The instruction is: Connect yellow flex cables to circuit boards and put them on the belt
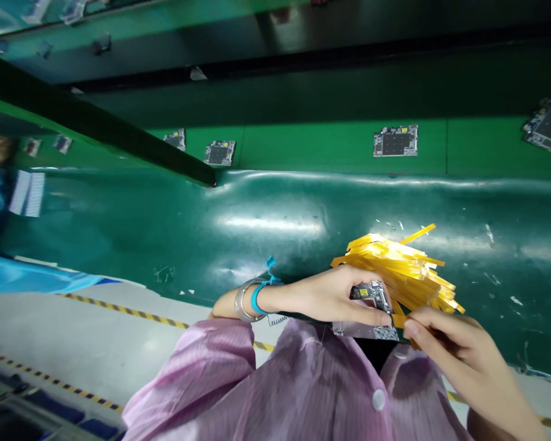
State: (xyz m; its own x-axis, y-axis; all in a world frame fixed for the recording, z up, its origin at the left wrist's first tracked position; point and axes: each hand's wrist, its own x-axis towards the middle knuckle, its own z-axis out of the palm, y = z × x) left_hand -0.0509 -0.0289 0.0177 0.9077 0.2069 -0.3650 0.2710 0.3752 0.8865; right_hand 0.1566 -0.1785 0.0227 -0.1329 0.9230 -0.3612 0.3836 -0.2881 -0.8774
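My left hand (330,297) is closed around a small circuit board (371,306) and a thick fan of yellow tape strips (404,269) that stick out past it to the right. A blue wrist strap and a metal bangle (252,299) ring that wrist. My right hand (454,349) pinches the end of one yellow strip at the board's lower right edge, thumb and forefinger pressed together. Both hands hover over the near edge of a shiny green mat (257,226), above my pink striped smock (303,386).
Several more circuit boards lie on the green conveyor belt beyond, such as one (395,141), another (219,152) and one at far right (547,125). A dark green rail (96,131) crosses diagonally at left. Another person's blue sleeve (9,269) shows at left. Grey floor with hazard tape lies below.
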